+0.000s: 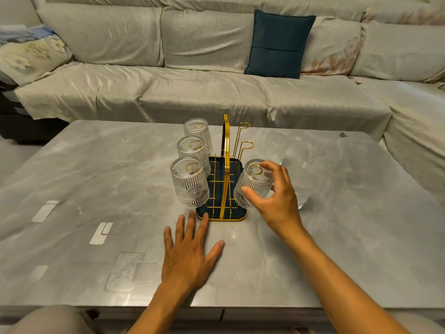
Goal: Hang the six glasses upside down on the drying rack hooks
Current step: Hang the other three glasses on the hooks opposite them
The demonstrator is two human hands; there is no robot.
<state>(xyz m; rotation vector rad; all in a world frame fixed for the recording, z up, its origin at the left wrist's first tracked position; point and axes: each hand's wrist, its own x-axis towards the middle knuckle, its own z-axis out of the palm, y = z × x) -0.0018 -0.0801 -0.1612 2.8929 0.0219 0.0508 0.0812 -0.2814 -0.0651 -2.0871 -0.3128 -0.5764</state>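
Note:
A gold wire drying rack [226, 165] on a dark blue tray [222, 216] stands mid-table. Three ribbed clear glasses hang upside down on its left hooks: near [189, 183], middle [191, 150], far [197, 130]. A fourth glass [252, 184] sits upside down on the near right hook, and my right hand [274, 196] is curled around it, thumb and fingers touching its wall. Two right hooks [245, 133] are bare. Two more glasses stand on the table to the right, one far [275, 145], one near [303, 186] partly behind my hand. My left hand [190, 249] lies flat, fingers spread.
The grey marble-look table [96, 165] reaches to a cloth-covered sofa [192, 92] with a dark teal cushion [279, 44]. A small dark object [342, 135] lies near the table's far right edge. My knee [48, 319] shows at the bottom left.

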